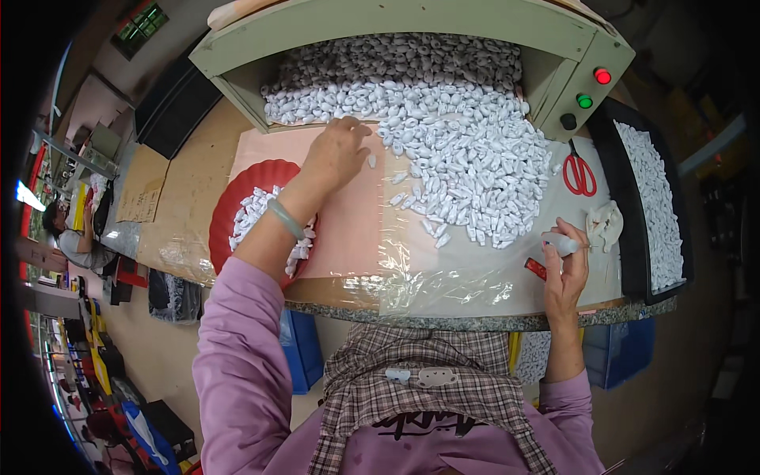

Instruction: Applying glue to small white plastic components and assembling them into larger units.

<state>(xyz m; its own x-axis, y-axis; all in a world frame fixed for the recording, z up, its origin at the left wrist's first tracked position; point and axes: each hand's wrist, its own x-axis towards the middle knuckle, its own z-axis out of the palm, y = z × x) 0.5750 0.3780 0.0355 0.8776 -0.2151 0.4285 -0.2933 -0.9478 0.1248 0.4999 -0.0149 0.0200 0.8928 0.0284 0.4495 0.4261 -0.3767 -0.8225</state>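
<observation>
My left hand is over the pink sheet, at the left edge of a big heap of small white pieces. Its fingers are bent but apart, and nothing shows between them. One loose white piece lies just beside its fingertips. At the right, my right hand is closed around a small translucent bottle, held above the plastic-covered table. A red fluted dish holds more white pieces and is partly hidden under my left forearm.
A pale green metal box with lit buttons stands over the back of the heap. Red-handled scissors, a crumpled white cloth and a red object lie right. A black tray of white pieces borders them. Another person sits far left.
</observation>
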